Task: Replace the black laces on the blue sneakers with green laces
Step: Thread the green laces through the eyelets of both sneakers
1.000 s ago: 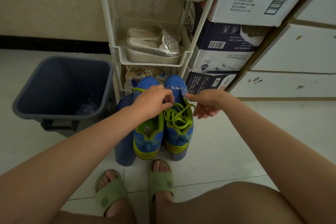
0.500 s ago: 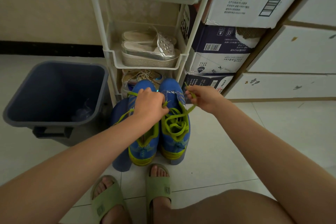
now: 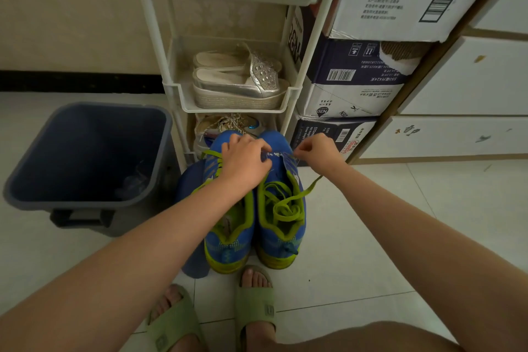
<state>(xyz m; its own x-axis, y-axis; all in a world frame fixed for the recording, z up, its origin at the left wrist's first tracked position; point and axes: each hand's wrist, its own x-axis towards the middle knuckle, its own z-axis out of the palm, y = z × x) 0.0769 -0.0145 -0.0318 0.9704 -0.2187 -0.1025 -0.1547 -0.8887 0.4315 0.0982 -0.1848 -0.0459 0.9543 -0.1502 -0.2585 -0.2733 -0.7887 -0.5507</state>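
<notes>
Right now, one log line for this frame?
phase: lacing | right hand: pinches green lace | left hand: on blue sneakers, grip hidden | black laces: not seen

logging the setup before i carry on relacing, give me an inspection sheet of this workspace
surface: white tiled floor
job's things: blue sneakers side by side, toes away from the person; green lace lies in loose loops on the right-hand one; no black laces seen
clutter: dark bin at left, something clear inside
grips: right hand pinches the green lace; left hand curled over the sneakers' toes, its hold hidden
cables: nothing seen
surroundings: white rack holding silver sandals, stacked boxes, white drawers
</notes>
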